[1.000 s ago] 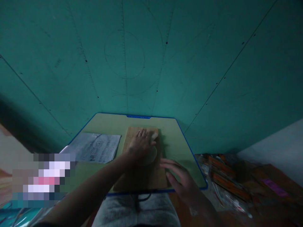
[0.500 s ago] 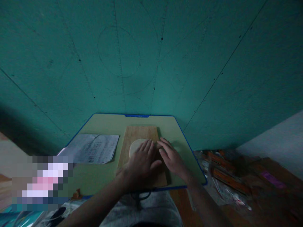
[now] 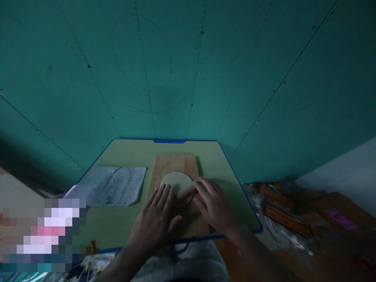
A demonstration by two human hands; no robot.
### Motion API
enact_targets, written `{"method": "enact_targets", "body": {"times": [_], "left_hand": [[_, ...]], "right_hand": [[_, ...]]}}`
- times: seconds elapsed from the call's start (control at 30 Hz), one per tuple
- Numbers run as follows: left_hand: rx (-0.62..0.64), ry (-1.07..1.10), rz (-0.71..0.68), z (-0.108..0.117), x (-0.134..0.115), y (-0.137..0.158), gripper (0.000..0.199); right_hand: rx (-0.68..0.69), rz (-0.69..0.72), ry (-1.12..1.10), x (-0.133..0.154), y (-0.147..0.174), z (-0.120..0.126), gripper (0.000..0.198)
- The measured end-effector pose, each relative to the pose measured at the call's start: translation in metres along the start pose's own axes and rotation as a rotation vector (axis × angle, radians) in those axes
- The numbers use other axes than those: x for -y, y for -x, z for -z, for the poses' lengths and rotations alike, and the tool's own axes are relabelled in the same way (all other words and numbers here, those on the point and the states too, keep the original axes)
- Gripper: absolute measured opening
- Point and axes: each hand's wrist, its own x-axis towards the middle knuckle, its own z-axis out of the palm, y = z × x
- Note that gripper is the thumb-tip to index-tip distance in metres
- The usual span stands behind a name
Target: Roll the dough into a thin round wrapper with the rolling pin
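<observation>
A flat, pale round of dough (image 3: pixel 176 181) lies on a wooden cutting board (image 3: pixel 175 162). My left hand (image 3: pixel 155 213) rests with its fingers stretched out on the near left edge of the dough; its thumb stands apart. At the right edge, my right hand (image 3: pixel 211 199) has its fingers bent over one end of a short tan rod, which looks like a rolling pin (image 3: pixel 185 192). That rod lies slantwise across the near right part of the dough. Dim light and my right fingers hide part of it.
The board lies on a small light-topped table (image 3: pixel 129 150) with a blue rim. A printed paper sheet (image 3: pixel 117 186) lies at its left. Behind stands a green wall (image 3: pixel 167 78). Plastic-wrapped orange items (image 3: pixel 282 215) and a cardboard box (image 3: pixel 337 203) are at the right.
My left hand has slid back and left off the middle of the dough, uncovering more of it and the rod. My right hand remains at the right edge. The view has shifted slightly.
</observation>
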Motion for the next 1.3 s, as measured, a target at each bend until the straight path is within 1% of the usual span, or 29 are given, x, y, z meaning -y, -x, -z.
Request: {"method": "enact_targets", "body": {"times": [0.07, 0.13, 0.2, 0.27, 0.33, 0.4, 0.5, 0.57, 0.6, 0.67, 0.77, 0.87, 0.93, 0.97, 1.03, 1.07, 1.13, 1.2, 1.27, 1.3], "left_hand": [[0.059, 0.028, -0.03, -0.003, 0.022, -0.016, 0.061], [0.094, 0.054, -0.012, -0.007, 0.052, -0.038, 0.054], [0.081, 0.049, 0.091, -0.009, 0.077, -0.057, 0.052], [0.063, 0.016, 0.202, -0.008, 0.088, -0.062, 0.053], [0.061, -0.021, 0.232, -0.004, 0.08, -0.052, 0.054], [0.056, -0.045, 0.175, 0.002, 0.058, -0.031, 0.055], [0.002, -0.058, 0.089, 0.009, 0.025, 0.001, 0.058], [-0.011, -0.051, 0.085, 0.011, 0.017, 0.007, 0.056], [0.0, -0.042, 0.097, 0.01, 0.019, 0.004, 0.054], [0.051, -0.012, 0.128, 0.005, 0.033, -0.014, 0.05], [0.131, 0.027, 0.174, -0.005, 0.065, -0.057, 0.047], [0.158, 0.032, 0.306, -0.012, 0.091, -0.095, 0.045], [0.163, 0.027, 0.39, -0.013, 0.095, -0.104, 0.044], [0.161, 0.026, 0.411, -0.013, 0.093, -0.102, 0.043], [0.135, 0.032, 0.393, -0.009, 0.08, -0.084, 0.042], [0.113, 0.034, 0.367, -0.006, 0.07, -0.07, 0.041], [0.064, 0.026, 0.289, 0.001, 0.047, -0.039, 0.042], [0.034, 0.02, 0.232, 0.007, 0.028, -0.015, 0.044], [0.033, 0.029, 0.2, 0.008, 0.02, -0.007, 0.045], [0.044, 0.03, 0.199, 0.007, 0.022, -0.011, 0.045]], "right_hand": [[0.058, 0.009, 0.003, -0.003, -0.024, -0.01, 0.046], [0.109, 0.0, 0.011, -0.007, -0.055, -0.023, 0.051], [0.156, -0.033, 0.009, -0.01, -0.079, -0.035, 0.053], [0.177, -0.064, 0.0, -0.011, -0.088, -0.04, 0.052], [0.162, -0.062, -0.006, -0.008, -0.076, -0.036, 0.052], [0.131, -0.04, -0.004, -0.005, -0.046, -0.026, 0.053], [0.099, -0.02, 0.017, 0.0, 0.002, -0.01, 0.055], [0.096, -0.02, 0.045, 0.002, 0.017, -0.005, 0.057], [0.106, -0.026, 0.059, 0.002, 0.017, -0.005, 0.058], [0.16, -0.056, 0.074, 0.001, 0.0, -0.01, 0.06], [0.267, -0.174, 0.062, -0.006, -0.051, -0.023, 0.066], [0.321, -0.291, 0.028, -0.017, -0.099, -0.033, 0.068], [0.345, -0.301, 0.018, -0.022, -0.112, -0.035, 0.064], [0.351, -0.286, 0.016, -0.023, -0.11, -0.034, 0.062], [0.335, -0.225, 0.011, -0.019, -0.09, -0.03, 0.059], [0.316, -0.185, 0.006, -0.015, -0.073, -0.027, 0.059], [0.231, -0.103, -0.005, -0.007, -0.035, -0.021, 0.061], [0.151, -0.058, -0.006, -0.001, -0.002, -0.017, 0.062], [0.116, -0.033, -0.012, -0.002, 0.012, -0.018, 0.06], [0.118, -0.033, -0.011, -0.004, 0.009, -0.021, 0.059]]}}
